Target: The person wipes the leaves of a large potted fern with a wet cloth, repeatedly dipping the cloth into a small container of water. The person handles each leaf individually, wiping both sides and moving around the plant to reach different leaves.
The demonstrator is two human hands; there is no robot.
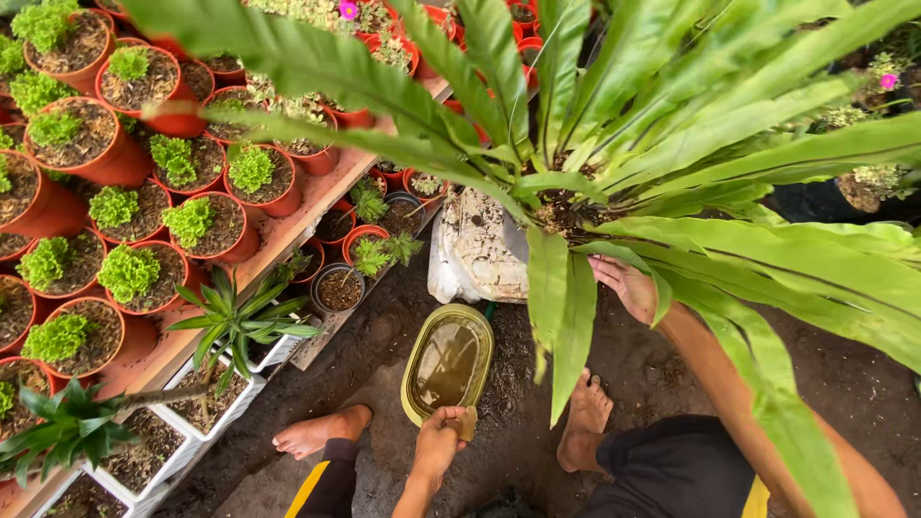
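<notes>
The person squats on bare dark soil (662, 384), both feet bare, w/ a big fern (614, 144) right in front. The fern's long green leaves spread over most of the view; its base sits in a whitish, dirt-stained bag (480, 245).

The left hand (439, 439) is low, at the near end of a yellow oval tub (418, 360) of murky brown water. Its fingers are clenched round a small tan object (467, 423), held at the tub's near rim; can't tell what the object is. The tub lies on the ground btwn the two feet, just in front of the bag.

The right hand (628, 288) is up by the fern's base, under the leaves. Its fingers are curled loosely against a hanging leaf (574, 326), touching it; can't tell if they actually grip it, since the leaves hide part of the hand. The forearm runs down to the lower right, partly behind another leaf.

To the left, a wooden shelf (278, 235) carries rows of orange pots (144, 91) filled w/ soil and small bright green plants. Nearer the person, white square pots (192, 432) hold spiky dark-green plants. A few small black and orange pots (338, 286) stand btwn the shelf and the bag. Pink flowers (347, 10) show at the top edge.
</notes>
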